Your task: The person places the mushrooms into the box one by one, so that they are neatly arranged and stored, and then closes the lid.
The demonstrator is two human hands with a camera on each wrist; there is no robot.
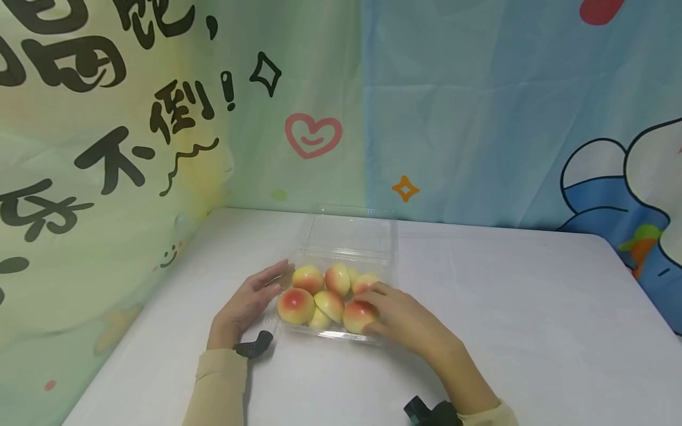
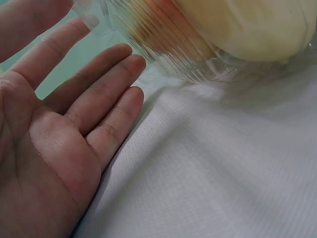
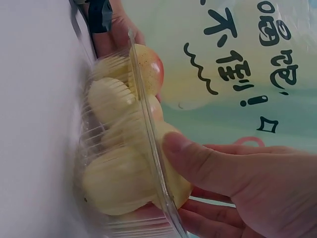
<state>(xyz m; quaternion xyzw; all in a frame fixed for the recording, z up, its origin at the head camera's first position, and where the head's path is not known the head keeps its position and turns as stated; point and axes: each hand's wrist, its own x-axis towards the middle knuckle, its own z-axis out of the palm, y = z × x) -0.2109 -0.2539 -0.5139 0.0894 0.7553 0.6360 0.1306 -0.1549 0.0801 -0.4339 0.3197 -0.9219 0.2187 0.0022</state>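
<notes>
A clear plastic clamshell box [image 1: 333, 335] lies with its lid [image 1: 351, 235] flipped back, filled with several yellow-and-red peaches [image 1: 296, 306]. At the front right corner my right hand [image 1: 399, 313] holds a peach [image 1: 358, 315]. In the right wrist view, the thumb of that hand [image 3: 237, 183] lies on this fruit just above the box rim, and the other fingers are around its far side. My left hand [image 1: 250, 302] is beside the left wall of the box, its fingers extended. Seen from the left wrist, the palm of this hand [image 2: 64, 129] faces up toward the box wall.
A white cloth covers the table [image 1: 511, 319]. Behind it hangs a printed fabric backdrop [image 1: 453, 118], which also runs along the left side. Dark wrist-worn devices sit on the left wrist [image 1: 254, 345] and the right wrist [image 1: 431, 412].
</notes>
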